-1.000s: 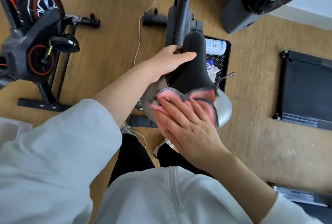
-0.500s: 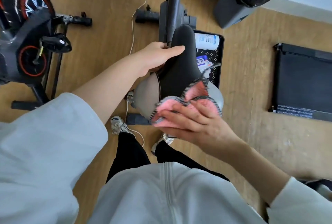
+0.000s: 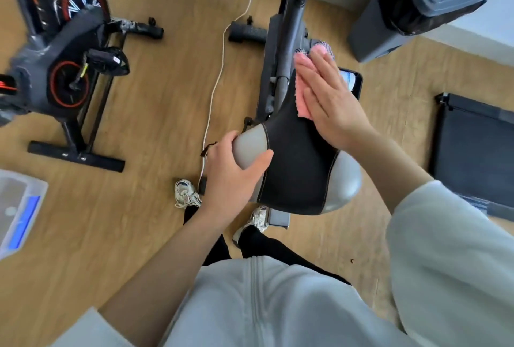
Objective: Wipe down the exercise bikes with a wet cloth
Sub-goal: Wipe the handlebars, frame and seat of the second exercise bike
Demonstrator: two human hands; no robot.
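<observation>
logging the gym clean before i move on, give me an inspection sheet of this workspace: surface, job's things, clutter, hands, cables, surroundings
surface: wooden floor, bare between the machines.
job's things: pink cloth lies on the nose of the saddle of the near bike; second bike stands to the left.
clutter: black tray holding a bottle beside the near bike; clear plastic box at lower left.
hands: right hand presses the cloth with straight fingers; left hand grips the saddle's grey left side.
cables: white cable runs over the floor between the bikes.
surroundings: grey bin by the wall; black flat machine at right.
</observation>
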